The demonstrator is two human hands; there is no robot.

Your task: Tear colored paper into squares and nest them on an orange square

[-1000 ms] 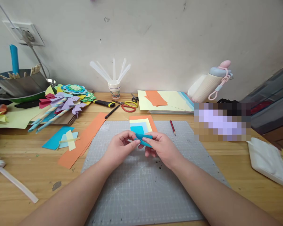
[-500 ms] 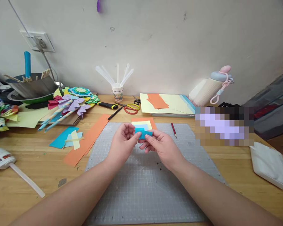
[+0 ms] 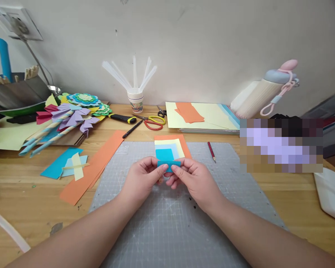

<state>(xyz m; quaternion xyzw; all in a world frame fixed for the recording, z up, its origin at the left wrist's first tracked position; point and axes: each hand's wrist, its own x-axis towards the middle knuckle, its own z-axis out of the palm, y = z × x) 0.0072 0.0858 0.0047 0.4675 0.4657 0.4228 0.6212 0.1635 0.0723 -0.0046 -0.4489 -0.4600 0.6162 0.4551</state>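
Note:
A small folded blue paper (image 3: 169,163) is held level above the grey cutting mat (image 3: 167,230). My left hand (image 3: 145,176) pinches its left end between thumb and fingers. At the right end my right hand (image 3: 194,178) grips it the same way, the two thumbs close together on its front. Just behind the hands lies a stack of paper squares, with orange (image 3: 186,143) at the bottom, then yellow (image 3: 180,146), light blue and a bright blue square (image 3: 164,154) on top.
Orange strips (image 3: 93,167) and blue scraps (image 3: 60,163) lie left. Behind are paper flowers (image 3: 83,99), a cutter (image 3: 122,118), a black pen (image 3: 132,129), scissors (image 3: 155,123) and a cup of white sticks (image 3: 135,102). A red pencil (image 3: 211,152) and bottle (image 3: 261,96) are right.
The blue paper has turned from slightly tilted to level, and both hands sit a little lower. More of the paper stack shows behind them. The view has shifted downward and closer.

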